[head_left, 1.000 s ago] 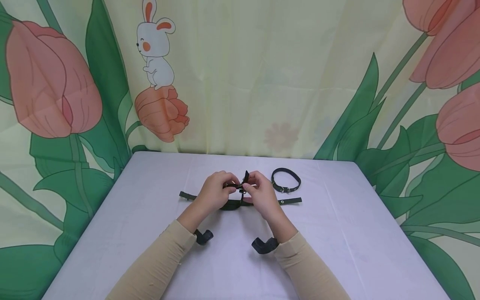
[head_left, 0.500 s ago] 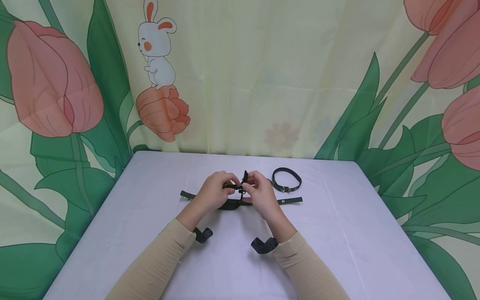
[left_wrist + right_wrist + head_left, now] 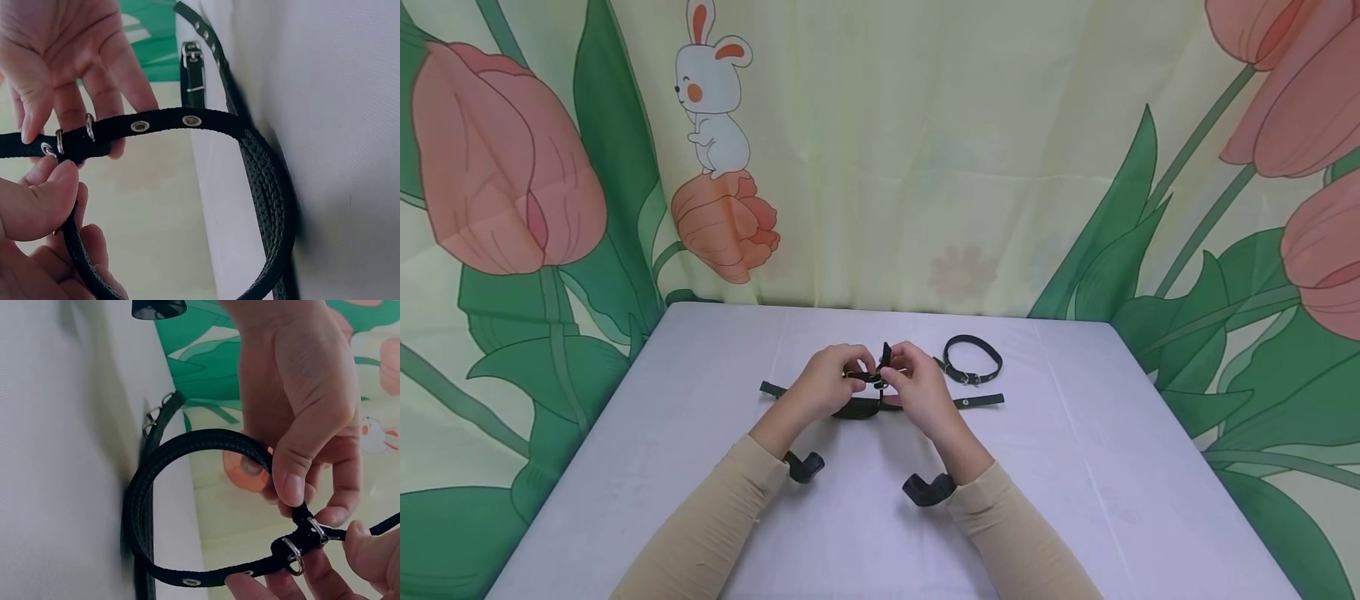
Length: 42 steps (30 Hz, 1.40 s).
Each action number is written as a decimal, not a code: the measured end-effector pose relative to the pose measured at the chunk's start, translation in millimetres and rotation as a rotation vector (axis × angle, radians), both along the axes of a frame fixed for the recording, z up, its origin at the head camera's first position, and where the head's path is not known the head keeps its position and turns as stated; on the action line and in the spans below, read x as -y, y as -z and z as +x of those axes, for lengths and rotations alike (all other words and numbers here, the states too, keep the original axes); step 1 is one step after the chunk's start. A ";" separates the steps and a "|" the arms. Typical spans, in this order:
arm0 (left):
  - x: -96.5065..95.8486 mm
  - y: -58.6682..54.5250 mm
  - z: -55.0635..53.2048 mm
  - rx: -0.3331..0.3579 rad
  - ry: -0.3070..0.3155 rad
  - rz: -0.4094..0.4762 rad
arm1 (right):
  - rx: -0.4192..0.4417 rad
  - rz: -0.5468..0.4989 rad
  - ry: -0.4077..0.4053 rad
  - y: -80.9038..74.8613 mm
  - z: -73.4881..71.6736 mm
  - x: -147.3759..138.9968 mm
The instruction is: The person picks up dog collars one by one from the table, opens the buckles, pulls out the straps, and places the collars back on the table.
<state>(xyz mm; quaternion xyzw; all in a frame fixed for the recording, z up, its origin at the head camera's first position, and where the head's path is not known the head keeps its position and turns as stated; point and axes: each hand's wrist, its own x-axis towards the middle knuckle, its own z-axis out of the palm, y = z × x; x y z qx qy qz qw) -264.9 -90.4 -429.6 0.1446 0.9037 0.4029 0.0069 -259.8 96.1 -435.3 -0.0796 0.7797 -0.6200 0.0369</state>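
Note:
My left hand (image 3: 826, 382) and right hand (image 3: 923, 385) work together on a black collar (image 3: 134, 506) looped between them. In the left wrist view, the left thumb presses the strap beside the metal buckle (image 3: 59, 141). The right thumb and fingers pinch the strap's tail, which sticks up past the buckle. Metal-rimmed eyelets line this strap. The lower part of the loop hangs by the table, in front of another black collar strap (image 3: 981, 402) lying stretched out, with a buckle at its left end and eyelets at its right. Parts of this strap are hidden behind the hands.
A third black collar (image 3: 972, 339), closed into a ring, rests on the white table (image 3: 1112, 458) behind the right hand. Black wrist cameras (image 3: 928, 492) jut inward from both wrists. A curtain (image 3: 880, 150) printed with tulips and a rabbit hangs behind the table.
Both hands have shifted very slightly left, and the upright strap tail has moved left with them. The other two collars stay where they were.

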 end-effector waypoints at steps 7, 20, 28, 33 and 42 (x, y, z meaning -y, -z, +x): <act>-1.5 0.7 0.6 0.008 0.018 0.057 | -0.009 -0.009 0.000 0.5 0.4 0.1; -4.8 0.2 5.7 -0.044 -0.055 0.094 | 0.003 0.043 0.030 -3.3 -0.7 -3.7; -4.8 -0.9 8.4 -0.092 -0.053 0.073 | -0.044 0.088 0.039 -5.6 3.3 -3.1; -5.9 -1.2 10.4 -0.094 -0.080 0.089 | -0.063 0.099 0.040 -7.0 5.2 -2.5; -7.5 -2.6 13.0 -0.082 -0.121 0.136 | -0.066 0.124 0.036 -3.9 5.1 -2.3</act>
